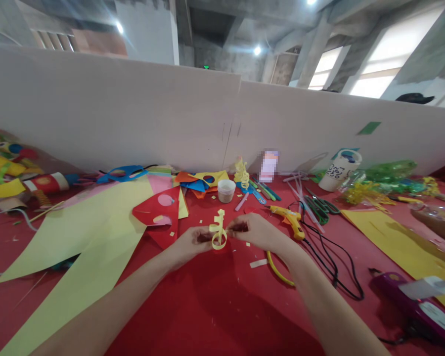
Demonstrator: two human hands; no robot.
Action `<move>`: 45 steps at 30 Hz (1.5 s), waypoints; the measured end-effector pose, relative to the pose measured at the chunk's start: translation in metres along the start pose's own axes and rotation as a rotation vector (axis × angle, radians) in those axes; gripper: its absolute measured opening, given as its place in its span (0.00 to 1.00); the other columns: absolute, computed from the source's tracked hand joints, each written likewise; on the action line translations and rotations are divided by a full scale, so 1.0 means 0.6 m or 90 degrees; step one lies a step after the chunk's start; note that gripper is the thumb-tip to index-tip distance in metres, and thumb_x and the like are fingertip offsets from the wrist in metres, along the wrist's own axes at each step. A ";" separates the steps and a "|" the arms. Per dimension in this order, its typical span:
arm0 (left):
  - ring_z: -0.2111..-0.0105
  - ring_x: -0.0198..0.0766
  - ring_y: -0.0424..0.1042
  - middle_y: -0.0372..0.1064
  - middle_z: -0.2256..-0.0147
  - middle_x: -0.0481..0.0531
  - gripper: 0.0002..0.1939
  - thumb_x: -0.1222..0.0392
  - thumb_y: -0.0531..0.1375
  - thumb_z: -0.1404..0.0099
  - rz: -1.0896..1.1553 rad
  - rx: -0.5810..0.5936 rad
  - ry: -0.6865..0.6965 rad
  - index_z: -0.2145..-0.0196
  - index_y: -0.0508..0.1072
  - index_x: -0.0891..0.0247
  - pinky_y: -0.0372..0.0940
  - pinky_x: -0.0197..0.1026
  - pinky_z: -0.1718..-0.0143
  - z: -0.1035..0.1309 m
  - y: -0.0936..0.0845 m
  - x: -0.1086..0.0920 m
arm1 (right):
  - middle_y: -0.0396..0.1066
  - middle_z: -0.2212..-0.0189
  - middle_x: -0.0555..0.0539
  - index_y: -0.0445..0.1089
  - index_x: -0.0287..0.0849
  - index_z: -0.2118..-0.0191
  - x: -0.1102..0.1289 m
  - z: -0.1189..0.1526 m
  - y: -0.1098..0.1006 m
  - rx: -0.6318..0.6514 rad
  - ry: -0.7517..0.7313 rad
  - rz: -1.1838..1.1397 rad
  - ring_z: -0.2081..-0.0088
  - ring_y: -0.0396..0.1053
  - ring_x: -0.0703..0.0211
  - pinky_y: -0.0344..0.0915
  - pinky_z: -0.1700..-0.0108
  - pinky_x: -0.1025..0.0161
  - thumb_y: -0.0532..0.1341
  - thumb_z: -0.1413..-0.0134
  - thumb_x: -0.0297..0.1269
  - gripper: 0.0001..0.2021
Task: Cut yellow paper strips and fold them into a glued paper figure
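Note:
A small pale yellow paper piece (219, 228), with a ring at its bottom and short tabs above, stands upright between my hands. My left hand (196, 243) pinches it from the left side. From the right, the fingers of my right hand (250, 230) are closed at its edge. Just beyond sits a white paper cup (226, 191), with a curly yellow paper figure (244, 175) behind it. Red paper with cut holes (157, 210) lies left of my hands. The yellow glue gun (288, 219) rests to the right.
Large pale yellow sheets (92, 247) cover the left. Green-handled scissors (317, 207), black cables (335, 267) and a purple power strip (411, 301) lie right. A white bottle (337, 170) stands by the partition (133, 109). Another person's hand (437, 222) is at the right edge.

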State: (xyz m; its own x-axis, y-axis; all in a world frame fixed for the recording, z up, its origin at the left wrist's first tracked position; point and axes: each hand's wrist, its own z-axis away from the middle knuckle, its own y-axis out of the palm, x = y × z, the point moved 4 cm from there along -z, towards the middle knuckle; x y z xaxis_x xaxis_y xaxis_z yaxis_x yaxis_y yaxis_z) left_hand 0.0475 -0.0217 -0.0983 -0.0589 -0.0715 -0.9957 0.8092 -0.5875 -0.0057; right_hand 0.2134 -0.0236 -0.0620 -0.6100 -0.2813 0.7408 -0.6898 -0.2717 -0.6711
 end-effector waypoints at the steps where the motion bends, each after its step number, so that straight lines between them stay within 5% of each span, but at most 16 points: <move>1: 0.60 0.41 0.70 0.74 0.62 0.54 0.14 0.56 0.64 0.49 0.002 -0.010 -0.001 0.64 0.76 0.63 0.59 0.40 0.56 -0.001 -0.002 0.002 | 0.75 0.71 0.48 0.74 0.41 0.66 0.002 0.001 0.000 0.000 0.000 0.009 0.70 0.71 0.59 0.63 0.67 0.66 0.59 0.54 0.34 0.09; 19: 0.65 0.37 0.72 0.75 0.67 0.51 0.16 0.61 0.68 0.54 0.132 -0.059 -0.002 0.65 0.76 0.63 0.63 0.40 0.58 -0.009 -0.011 0.012 | 0.72 0.77 0.49 0.75 0.38 0.71 0.005 0.003 -0.007 0.007 0.033 -0.004 0.74 0.67 0.61 0.58 0.73 0.68 0.59 0.53 0.37 0.09; 45: 0.66 0.35 0.72 0.76 0.67 0.50 0.14 0.62 0.66 0.51 0.102 -0.064 -0.002 0.64 0.77 0.61 0.63 0.37 0.58 -0.006 -0.013 0.010 | 0.74 0.74 0.48 0.74 0.40 0.69 0.005 0.006 -0.021 0.014 0.030 0.027 0.71 0.69 0.60 0.61 0.71 0.67 0.58 0.51 0.40 0.10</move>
State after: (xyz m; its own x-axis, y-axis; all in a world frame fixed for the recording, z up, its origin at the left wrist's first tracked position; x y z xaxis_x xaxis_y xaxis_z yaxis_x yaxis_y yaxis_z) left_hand 0.0428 -0.0143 -0.1049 0.0738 -0.1595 -0.9844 0.8626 -0.4853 0.1432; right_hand 0.2217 -0.0243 -0.0514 -0.6569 -0.2497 0.7114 -0.6543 -0.2800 -0.7024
